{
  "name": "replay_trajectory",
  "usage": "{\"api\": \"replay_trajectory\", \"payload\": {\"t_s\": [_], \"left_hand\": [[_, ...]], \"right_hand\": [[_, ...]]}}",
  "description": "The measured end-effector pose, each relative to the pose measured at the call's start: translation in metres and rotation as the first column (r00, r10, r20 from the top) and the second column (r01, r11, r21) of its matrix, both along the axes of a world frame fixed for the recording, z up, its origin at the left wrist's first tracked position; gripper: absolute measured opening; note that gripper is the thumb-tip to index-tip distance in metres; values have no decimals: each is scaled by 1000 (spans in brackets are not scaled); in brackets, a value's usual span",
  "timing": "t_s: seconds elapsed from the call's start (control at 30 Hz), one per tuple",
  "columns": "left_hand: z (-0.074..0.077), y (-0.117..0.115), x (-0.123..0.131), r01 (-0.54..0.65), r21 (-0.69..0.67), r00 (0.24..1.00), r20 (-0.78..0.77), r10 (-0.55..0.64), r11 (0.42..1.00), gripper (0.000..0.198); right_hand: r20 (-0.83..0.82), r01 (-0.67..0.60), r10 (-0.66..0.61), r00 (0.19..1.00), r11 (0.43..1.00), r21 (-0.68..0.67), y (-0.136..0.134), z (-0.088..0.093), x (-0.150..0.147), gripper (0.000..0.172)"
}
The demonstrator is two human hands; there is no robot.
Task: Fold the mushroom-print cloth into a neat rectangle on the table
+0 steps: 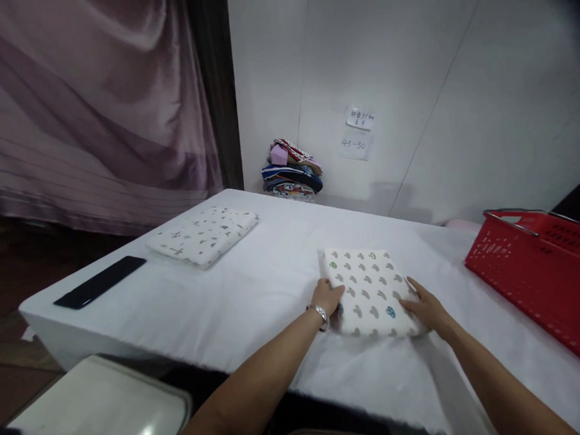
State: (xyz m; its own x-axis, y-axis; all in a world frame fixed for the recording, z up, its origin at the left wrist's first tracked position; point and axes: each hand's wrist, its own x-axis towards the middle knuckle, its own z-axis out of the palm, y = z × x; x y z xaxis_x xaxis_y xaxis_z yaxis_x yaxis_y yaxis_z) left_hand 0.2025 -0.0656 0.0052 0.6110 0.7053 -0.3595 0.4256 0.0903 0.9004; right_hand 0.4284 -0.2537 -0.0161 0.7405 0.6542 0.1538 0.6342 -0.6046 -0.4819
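A folded white cloth point(365, 294) with grey, green and blue mushroom prints lies on the white-covered table near its front edge. At its left edge my left hand point(329, 296), with a silver bracelet at the wrist, is closed on the fabric, and its fingertips are partly hidden. Opposite, my right hand point(426, 306) grips the right edge with the thumb over the top; some of its fingers are out of sight under the cloth. Farther left lies a second folded white cloth point(204, 237) with small grey prints, apart from both hands.
A red plastic basket point(537, 277) with a metal handle stands on the right of the table point(269, 289). On the left is a flat black object point(100, 282). Folded fabrics point(292, 172) are stacked by the back wall. A whitish stool-like surface point(101, 405) is at lower left.
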Motion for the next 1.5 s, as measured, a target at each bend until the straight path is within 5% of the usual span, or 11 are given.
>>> {"api": "replay_trajectory", "payload": {"t_s": [0.13, 0.23, 0.37, 0.47, 0.63, 0.77, 0.97, 1.13, 1.27, 1.4, 1.5], "left_hand": [[0, -55, 5, 150, -346, 987, 103, -122, 926, 70], [2, -74, 6, 227, -398, 973, 132, -189, 889, 65], [0, -44, 8, 111, -222, 993, 75, -96, 969, 40], [-4, -4, 9, 23, -66, 999, 50, -19, 998, 39], [-8, 42, 6, -21, 276, 1000, 12, 19, 961, 43], [-8, 54, 12, 147, 532, 989, -91, -116, 834, 41], [-9, 64, 25, 249, 588, 968, -135, -210, 769, 24], [-15, 76, 30, 207, 547, 978, -100, -183, 811, 25], [-20, 82, 30, 83, 485, 989, 64, -130, 871, 31], [-22, 80, 29, 104, 520, 983, 77, -168, 848, 31], [-22, 77, 29, 162, 544, 978, 26, -209, 823, 24]], "right_hand": [[-25, 52, -53, 998, 998, -41, -2, 24, 48, 80], [120, 67, -56, 991, 994, -85, 1, 34, 58, 73], [192, -112, 119, 974, 993, -45, 13, 33, 15, 59], [153, -239, 250, 956, 967, -91, 20, 22, -35, 56], [205, -265, 333, 920, 916, -300, 19, 6, -77, 54], [165, -260, 331, 929, 902, -345, 19, 11, -74, 52], [148, -195, 257, 955, 920, -340, 28, 13, -67, 56], [128, -198, 254, 959, 919, -341, 25, 2, -66, 58], [77, -215, 238, 968, 949, -230, 34, 10, -50, 51], [125, -192, 194, 973, 981, -23, 71, 28, -16, 48], [121, -115, 113, 986, 993, 9, 110, 38, 13, 47]]}}
